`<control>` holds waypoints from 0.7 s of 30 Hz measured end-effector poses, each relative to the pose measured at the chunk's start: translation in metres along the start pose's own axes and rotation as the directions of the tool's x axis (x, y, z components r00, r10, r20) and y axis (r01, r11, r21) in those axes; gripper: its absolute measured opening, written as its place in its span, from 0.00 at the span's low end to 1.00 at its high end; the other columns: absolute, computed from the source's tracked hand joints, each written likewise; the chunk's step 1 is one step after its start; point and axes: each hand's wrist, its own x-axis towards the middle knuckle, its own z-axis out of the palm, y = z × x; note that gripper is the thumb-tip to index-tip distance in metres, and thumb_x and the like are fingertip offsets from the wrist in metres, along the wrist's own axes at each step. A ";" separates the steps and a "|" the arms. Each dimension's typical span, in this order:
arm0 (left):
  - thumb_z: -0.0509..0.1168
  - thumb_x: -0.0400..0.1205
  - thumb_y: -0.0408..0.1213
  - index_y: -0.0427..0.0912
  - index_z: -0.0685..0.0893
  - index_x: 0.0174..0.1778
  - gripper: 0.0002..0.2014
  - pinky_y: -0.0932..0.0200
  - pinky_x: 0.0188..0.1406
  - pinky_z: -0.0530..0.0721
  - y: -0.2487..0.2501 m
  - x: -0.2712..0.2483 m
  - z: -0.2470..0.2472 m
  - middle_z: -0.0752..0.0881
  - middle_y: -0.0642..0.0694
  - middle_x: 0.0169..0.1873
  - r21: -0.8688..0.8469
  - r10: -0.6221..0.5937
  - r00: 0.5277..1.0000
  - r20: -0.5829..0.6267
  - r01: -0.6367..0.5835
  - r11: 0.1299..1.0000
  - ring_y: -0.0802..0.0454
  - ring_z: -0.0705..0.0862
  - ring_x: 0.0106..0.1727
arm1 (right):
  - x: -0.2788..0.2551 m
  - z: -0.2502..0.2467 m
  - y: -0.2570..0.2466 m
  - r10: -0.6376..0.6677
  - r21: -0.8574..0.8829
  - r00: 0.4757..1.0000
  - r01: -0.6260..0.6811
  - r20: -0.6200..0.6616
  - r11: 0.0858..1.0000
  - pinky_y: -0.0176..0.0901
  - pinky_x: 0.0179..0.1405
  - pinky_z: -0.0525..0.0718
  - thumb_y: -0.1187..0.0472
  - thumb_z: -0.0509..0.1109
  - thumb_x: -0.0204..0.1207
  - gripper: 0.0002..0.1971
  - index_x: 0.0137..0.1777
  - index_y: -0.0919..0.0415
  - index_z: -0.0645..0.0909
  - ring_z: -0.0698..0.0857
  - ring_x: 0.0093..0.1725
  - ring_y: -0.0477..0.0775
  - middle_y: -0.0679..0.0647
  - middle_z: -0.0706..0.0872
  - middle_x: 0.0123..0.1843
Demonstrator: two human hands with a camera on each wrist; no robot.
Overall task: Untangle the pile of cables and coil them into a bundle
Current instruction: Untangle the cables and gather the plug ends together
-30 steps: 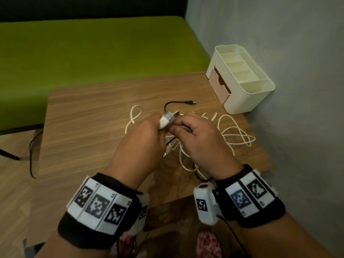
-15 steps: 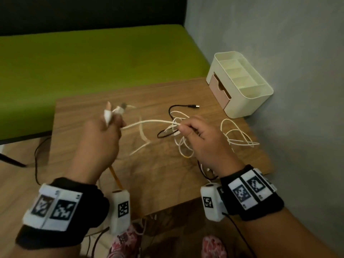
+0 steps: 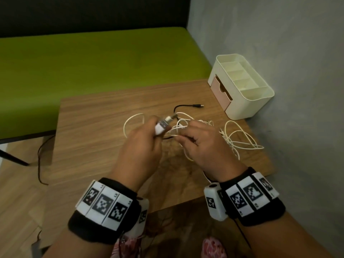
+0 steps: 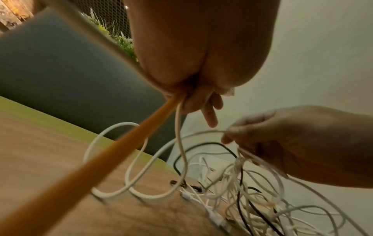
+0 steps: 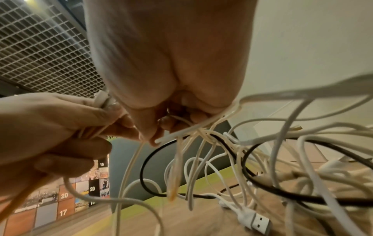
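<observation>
A tangle of white cables (image 3: 240, 138) with one black cable (image 3: 186, 107) lies on the wooden table (image 3: 96, 138). My left hand (image 3: 156, 131) grips a white USB plug (image 3: 162, 126) and its white cable (image 4: 179, 127), held above the table. An orange cable (image 4: 121, 151) also leaves this fist. Close beside it, my right hand (image 3: 181, 134) pinches several white strands (image 5: 181, 126) lifted out of the pile. A loop of white cable (image 3: 130, 121) shows left of the hands. Another white USB plug (image 5: 256, 222) rests on the table.
A cream desk organizer (image 3: 242, 86) with a pink drawer stands at the table's back right, against the grey wall. A green bench (image 3: 93, 62) lies beyond the table. A dark cord (image 3: 40, 164) hangs off the table's left side.
Half a second ago my left hand was out to the left, drawing the plug and cable away. It has come back next to my right hand, which has stayed over the pile.
</observation>
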 end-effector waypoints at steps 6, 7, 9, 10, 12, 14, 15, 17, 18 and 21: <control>0.61 0.87 0.40 0.56 0.77 0.38 0.11 0.59 0.33 0.77 0.000 0.006 0.007 0.82 0.60 0.30 -0.090 0.022 0.992 0.126 -0.010 0.996 0.62 0.79 0.33 | 0.000 -0.012 -0.010 -0.028 0.144 0.993 0.045 -0.117 0.989 0.26 0.38 0.72 0.62 0.72 0.80 0.05 0.47 0.61 0.88 0.78 0.38 0.38 0.40 0.78 0.39; 0.61 0.87 0.42 0.54 0.78 0.38 0.11 0.63 0.30 0.74 0.002 0.007 0.007 0.81 0.61 0.28 -0.159 0.005 0.991 0.137 0.017 0.987 0.63 0.78 0.29 | -0.001 -0.012 -0.010 -0.023 0.170 0.993 0.044 -0.120 0.984 0.27 0.38 0.72 0.62 0.72 0.81 0.05 0.47 0.62 0.88 0.78 0.38 0.39 0.39 0.77 0.39; 0.61 0.85 0.47 0.50 0.81 0.35 0.13 0.63 0.22 0.67 0.008 0.008 0.001 0.75 0.58 0.21 -0.473 -0.099 0.978 0.184 0.176 0.863 0.62 0.69 0.20 | -0.002 -0.011 -0.010 -0.001 0.223 0.995 0.022 -0.095 0.975 0.28 0.38 0.73 0.59 0.70 0.83 0.08 0.45 0.61 0.86 0.79 0.38 0.41 0.40 0.78 0.38; 0.61 0.82 0.47 0.48 0.81 0.34 0.13 0.64 0.17 0.63 0.012 0.008 -0.005 0.70 0.57 0.19 -0.661 -0.156 0.961 0.230 0.272 0.700 0.62 0.64 0.18 | -0.003 -0.010 -0.010 0.023 0.236 0.998 -0.008 -0.060 0.972 0.28 0.38 0.72 0.56 0.68 0.84 0.09 0.45 0.59 0.85 0.79 0.38 0.40 0.40 0.78 0.38; 0.60 0.83 0.48 0.43 0.80 0.34 0.15 0.69 0.15 0.57 0.018 0.008 -0.020 0.61 0.54 0.21 -0.867 -0.158 0.932 0.325 0.361 0.345 0.61 0.56 0.18 | -0.003 -0.006 -0.005 0.080 0.219 0.996 -0.088 0.043 0.972 0.26 0.40 0.72 0.52 0.65 0.85 0.11 0.46 0.57 0.83 0.79 0.41 0.38 0.41 0.79 0.39; 0.58 0.83 0.48 0.44 0.79 0.35 0.15 0.72 0.15 0.57 0.017 0.007 -0.030 0.57 0.52 0.25 -0.904 -0.098 0.928 0.360 0.373 0.211 0.60 0.52 0.19 | -0.002 0.000 0.002 0.120 0.181 0.985 -0.141 0.120 0.973 0.28 0.42 0.74 0.52 0.63 0.86 0.11 0.51 0.57 0.84 0.80 0.45 0.38 0.42 0.82 0.42; 0.57 0.83 0.48 0.44 0.79 0.35 0.15 0.72 0.14 0.57 0.015 0.007 -0.032 0.57 0.52 0.24 -0.901 -0.101 0.927 0.361 0.375 0.218 0.61 0.53 0.19 | -0.001 0.003 0.004 0.137 0.188 0.983 -0.158 0.122 0.969 0.32 0.44 0.77 0.54 0.64 0.86 0.10 0.54 0.57 0.84 0.81 0.46 0.39 0.43 0.84 0.44; 0.59 0.85 0.46 0.42 0.78 0.37 0.14 0.70 0.15 0.59 0.004 0.008 -0.032 0.64 0.52 0.22 -0.859 -0.178 0.925 0.336 0.379 0.346 0.61 0.58 0.18 | 0.000 0.003 0.003 0.179 0.247 0.981 -0.191 0.071 0.950 0.37 0.47 0.81 0.57 0.65 0.86 0.09 0.56 0.57 0.86 0.84 0.48 0.42 0.45 0.87 0.47; 0.58 0.87 0.44 0.42 0.78 0.37 0.14 0.68 0.16 0.60 -0.002 0.009 -0.030 0.69 0.51 0.21 -0.790 -0.236 0.929 0.285 0.367 0.492 0.60 0.61 0.17 | 0.000 0.002 0.001 0.198 0.275 0.980 -0.199 0.030 0.941 0.37 0.47 0.81 0.58 0.65 0.86 0.09 0.57 0.57 0.86 0.84 0.48 0.43 0.46 0.87 0.48; 0.57 0.90 0.41 0.43 0.84 0.40 0.16 0.60 0.21 0.67 -0.020 0.011 -0.028 0.84 0.53 0.27 -0.346 -0.337 0.941 0.019 0.322 0.881 0.63 0.70 0.17 | 0.002 -0.001 -0.004 0.206 0.288 0.977 -0.180 -0.061 0.941 0.34 0.47 0.79 0.58 0.66 0.85 0.08 0.56 0.57 0.87 0.83 0.48 0.44 0.48 0.85 0.48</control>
